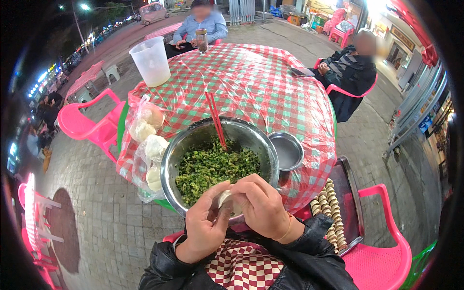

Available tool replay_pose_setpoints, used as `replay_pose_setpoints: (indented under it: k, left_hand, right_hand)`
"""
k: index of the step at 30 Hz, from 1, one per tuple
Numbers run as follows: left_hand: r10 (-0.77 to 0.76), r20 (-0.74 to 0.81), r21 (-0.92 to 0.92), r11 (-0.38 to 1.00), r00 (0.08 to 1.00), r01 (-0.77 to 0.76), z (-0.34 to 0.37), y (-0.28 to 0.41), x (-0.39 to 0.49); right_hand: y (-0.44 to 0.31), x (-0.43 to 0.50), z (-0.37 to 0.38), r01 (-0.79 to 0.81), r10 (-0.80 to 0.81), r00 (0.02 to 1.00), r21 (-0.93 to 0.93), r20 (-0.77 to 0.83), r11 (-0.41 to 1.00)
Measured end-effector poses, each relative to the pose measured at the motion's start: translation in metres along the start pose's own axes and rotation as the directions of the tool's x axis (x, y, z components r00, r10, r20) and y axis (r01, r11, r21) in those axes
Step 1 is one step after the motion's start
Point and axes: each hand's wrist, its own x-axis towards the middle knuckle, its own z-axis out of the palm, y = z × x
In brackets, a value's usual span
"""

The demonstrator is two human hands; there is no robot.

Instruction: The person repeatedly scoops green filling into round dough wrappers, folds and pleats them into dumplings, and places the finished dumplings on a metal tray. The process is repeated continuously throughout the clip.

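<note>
My left hand (206,217) and my right hand (259,206) meet over the near rim of a large steel bowl (273,156). Both hold a dumpling wrapper (225,197) between their fingers; the fingers hide part of it, and whether it has filling inside I cannot tell. Chopped green filling (217,163) lies in the bowl, and red chopsticks (215,119) stand in it, leaning on the far rim. Left of the bowl, stacks of round white wrappers (154,177) lie in and beside clear plastic bags. At my right, rows of folded dumplings (331,217) sit on a tray (351,203).
A small metal bowl (286,150) touches the large bowl's right side. On the checkered tablecloth (239,79) stand a plastic jug (150,61), a lidded glass jar (202,40) and a phone (302,72). Two people sit across the table. Pink chairs (380,257) flank it.
</note>
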Motion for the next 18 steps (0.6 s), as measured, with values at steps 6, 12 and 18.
replay_pose_setpoints:
  k: [6,12,18]
  left_hand:
    - [0.040,0.026,0.025,0.999,0.999,-0.041,0.001,0.002,0.001]
    - [-0.005,0.038,0.054,0.999,0.999,0.003,-0.001,0.000,0.001]
    - [0.210,-0.013,0.147,0.967,0.978,-0.206,0.005,-0.020,0.000]
  right_hand:
    - [-0.001,-0.002,-0.002,-0.031,0.031,0.999,0.017,0.007,0.999]
    - [0.000,-0.004,-0.002,-0.046,0.046,0.999,-0.074,-0.001,0.996]
    - [-0.004,-0.009,0.002,-0.067,0.073,0.997,-0.171,0.028,0.983]
